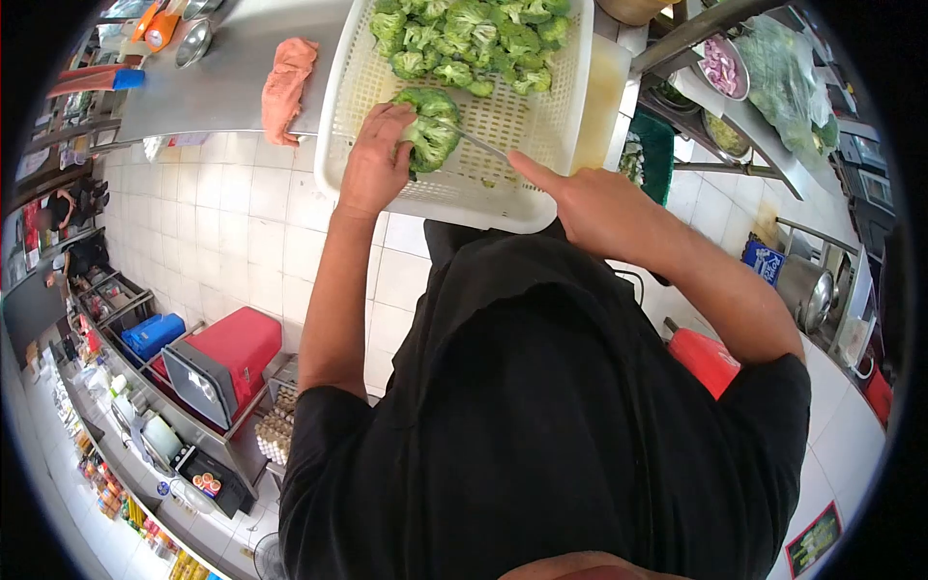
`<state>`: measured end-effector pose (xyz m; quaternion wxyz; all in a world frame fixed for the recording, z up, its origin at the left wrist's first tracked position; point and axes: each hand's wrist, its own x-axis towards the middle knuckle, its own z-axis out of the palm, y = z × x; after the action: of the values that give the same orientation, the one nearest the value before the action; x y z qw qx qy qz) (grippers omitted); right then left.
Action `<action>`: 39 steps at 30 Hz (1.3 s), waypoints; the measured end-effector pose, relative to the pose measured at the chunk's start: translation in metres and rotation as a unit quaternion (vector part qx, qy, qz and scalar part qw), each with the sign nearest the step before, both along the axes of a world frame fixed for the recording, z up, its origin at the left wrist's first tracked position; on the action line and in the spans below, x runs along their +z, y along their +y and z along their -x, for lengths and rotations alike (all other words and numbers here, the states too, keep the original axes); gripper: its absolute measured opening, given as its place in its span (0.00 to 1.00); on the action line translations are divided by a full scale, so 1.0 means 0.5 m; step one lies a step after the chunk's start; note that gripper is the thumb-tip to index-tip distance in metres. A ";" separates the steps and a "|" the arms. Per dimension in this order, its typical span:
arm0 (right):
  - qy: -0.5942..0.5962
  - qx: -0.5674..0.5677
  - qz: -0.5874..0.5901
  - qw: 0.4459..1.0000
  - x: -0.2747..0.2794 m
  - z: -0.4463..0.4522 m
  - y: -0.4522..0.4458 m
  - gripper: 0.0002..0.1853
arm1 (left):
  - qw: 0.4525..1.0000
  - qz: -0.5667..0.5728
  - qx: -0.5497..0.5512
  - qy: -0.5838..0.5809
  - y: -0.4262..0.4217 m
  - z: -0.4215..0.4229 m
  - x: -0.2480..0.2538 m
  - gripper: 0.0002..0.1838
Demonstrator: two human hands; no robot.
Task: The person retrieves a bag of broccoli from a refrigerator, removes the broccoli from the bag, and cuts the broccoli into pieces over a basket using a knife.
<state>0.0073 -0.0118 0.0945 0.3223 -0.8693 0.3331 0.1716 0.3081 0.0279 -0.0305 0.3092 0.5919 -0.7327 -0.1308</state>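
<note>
Left hand [380,159] is wrapped on the left side of a round, green head of broccoli [437,130], fingers and thumb pinching it; right hand [594,203] is closed on a thin, metal-bladed knife [480,143], index finger stretched along it, handle hidden in the grip; blade meets the head's right side, tip out of sight; head is over the near half of a white, slotted plastic basket [572,106], just short of the heap of cut green florets [474,37] at the far end; can't tell from here if it rests on the basket floor or is held above it; main risk as I see it: blade runs towards the left fingers, so a rolling head or a stem giving way suddenly could mean a cut; second: basket's near end seems to jut past the front edge of the grey metal desk [217,97], so a hard downward push there might tip it; minor: crumpled salmon-pink cloth [288,89] lies at that edge, a knock could drop it; writing: white letters on a blue packet [763,259] off to the right, too skewed to read safely; no brand legible on basket or knife.
</note>
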 end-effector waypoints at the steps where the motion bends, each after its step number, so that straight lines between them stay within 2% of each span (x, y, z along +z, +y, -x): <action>1: -0.009 0.003 0.011 1.000 -0.006 0.001 -0.002 0.45 | 1.000 -0.001 0.000 -0.004 -0.001 0.000 -0.001 0.25; 8: -0.010 0.008 0.005 1.000 -0.024 -0.031 -0.017 0.48 | 1.000 0.008 -0.006 -0.010 -0.007 -0.002 -0.005 0.22; 11: 0.018 -0.005 -0.038 0.999 -0.009 -0.045 -0.022 0.47 | 1.000 -0.002 0.001 0.014 -0.009 -0.005 -0.009 0.22; 14: -0.017 -0.039 -0.052 0.998 -0.038 -0.048 -0.026 0.47 | 1.000 0.014 -0.017 0.003 -0.019 -0.013 -0.014 0.22; 17: 0.060 -0.124 -0.209 0.968 0.031 -0.057 -0.047 0.47 | 0.998 -0.004 -0.003 0.070 -0.029 -0.015 -0.016 0.22; 20: 0.014 -0.044 -0.047 0.998 -0.021 -0.027 -0.021 0.47 | 0.997 -0.007 0.050 0.053 -0.023 -0.001 -0.008 0.22; 23: -0.016 -0.023 -0.002 1.000 -0.045 -0.011 0.013 0.47 | 0.996 -0.025 0.050 0.072 -0.023 -0.013 -0.033 0.22; 29: -0.042 -0.081 -0.095 0.991 -0.071 -0.031 0.000 0.43 | 0.991 -0.028 0.088 0.099 -0.025 -0.020 -0.047 0.21; 32: -0.011 -0.179 -0.264 0.948 -0.020 -0.028 -0.027 0.40 | 0.994 -0.011 0.084 0.075 -0.028 -0.024 -0.055 0.20; 35: -0.003 -0.155 -0.214 0.965 -0.015 -0.025 -0.022 0.38 | 0.992 -0.024 0.078 0.093 -0.027 -0.022 -0.054 0.19; 38: -0.112 -0.098 -0.061 0.987 -0.065 0.031 0.005 0.37 | 0.992 -0.038 0.074 0.090 -0.021 -0.015 -0.035 0.19; 39: -0.128 -0.110 -0.042 0.985 -0.050 0.046 0.015 0.36 | 0.994 -0.034 0.072 0.077 -0.021 -0.020 -0.033 0.19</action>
<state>-0.0158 -0.0041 0.0694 0.4157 -0.8275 0.3756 0.0367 0.3181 0.0175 -0.0469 0.3530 0.6411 -0.6578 -0.1779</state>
